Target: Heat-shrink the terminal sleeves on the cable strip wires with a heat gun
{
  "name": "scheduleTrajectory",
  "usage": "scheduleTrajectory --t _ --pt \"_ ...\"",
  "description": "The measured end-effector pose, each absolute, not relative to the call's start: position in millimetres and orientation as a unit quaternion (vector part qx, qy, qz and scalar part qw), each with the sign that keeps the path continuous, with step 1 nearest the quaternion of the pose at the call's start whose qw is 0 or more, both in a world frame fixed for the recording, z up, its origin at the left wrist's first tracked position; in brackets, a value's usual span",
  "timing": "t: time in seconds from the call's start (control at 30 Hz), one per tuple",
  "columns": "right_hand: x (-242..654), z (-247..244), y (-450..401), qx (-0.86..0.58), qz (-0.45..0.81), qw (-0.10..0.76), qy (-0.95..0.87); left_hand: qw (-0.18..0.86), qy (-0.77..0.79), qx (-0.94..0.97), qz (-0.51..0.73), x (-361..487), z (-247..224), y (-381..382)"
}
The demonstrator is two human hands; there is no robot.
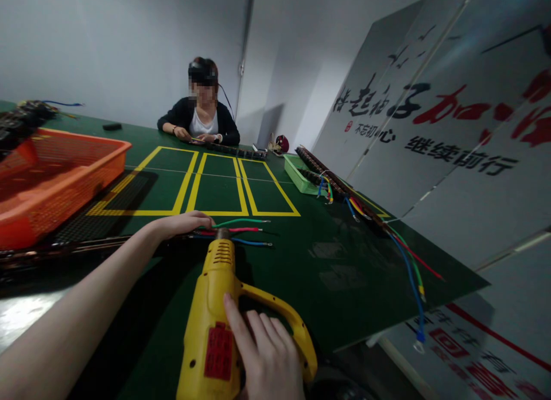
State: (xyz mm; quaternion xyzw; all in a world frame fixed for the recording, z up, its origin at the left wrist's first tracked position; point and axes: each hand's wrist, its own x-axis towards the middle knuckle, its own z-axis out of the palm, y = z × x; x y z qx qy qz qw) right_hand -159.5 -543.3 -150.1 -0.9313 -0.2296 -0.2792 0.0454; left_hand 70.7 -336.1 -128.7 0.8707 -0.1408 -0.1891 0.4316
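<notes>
A yellow heat gun point(213, 308) with a red label fills the lower middle, its nozzle pointing away from me. My right hand point(269, 348) is closed on its handle, the index finger lying along the body. Just past the nozzle, my left hand point(189, 222) is closed on a wire bundle. Out of it run a green wire point(241, 222), a red wire point(247, 230) and a blue wire point(252, 242), each with a metal terminal at the tip. The nozzle lies right by these wires; the left fingertips are partly hidden.
An orange basket point(86, 182) stands at the left, and a light green basket point(297, 179) holds dark parts at the right. Long dark assemblies with a blue wire point(407, 262) lie along the table's right edge. A co-worker point(202, 113) sits across the green table point(293, 296).
</notes>
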Motion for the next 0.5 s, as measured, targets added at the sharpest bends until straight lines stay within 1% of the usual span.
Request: scheduleTrajectory --t 0.07,0.17,0.33,0.5 --pt "-160 -147 -551 -0.934 -0.278 0.059 -0.218 0.441 -0.139 0.859 -0.222 73 -130 -335" --pt "-163 -144 -560 -0.940 -0.265 0.083 -0.198 0.444 -0.132 0.856 -0.229 76 -132 -333" --pt "-168 -148 -572 -0.950 -0.265 0.061 -0.156 0.447 -0.127 0.852 -0.242 75 -130 -334" --pt "-172 -153 -579 -0.954 -0.254 0.049 -0.150 0.411 -0.130 0.875 -0.220 73 -124 -335"
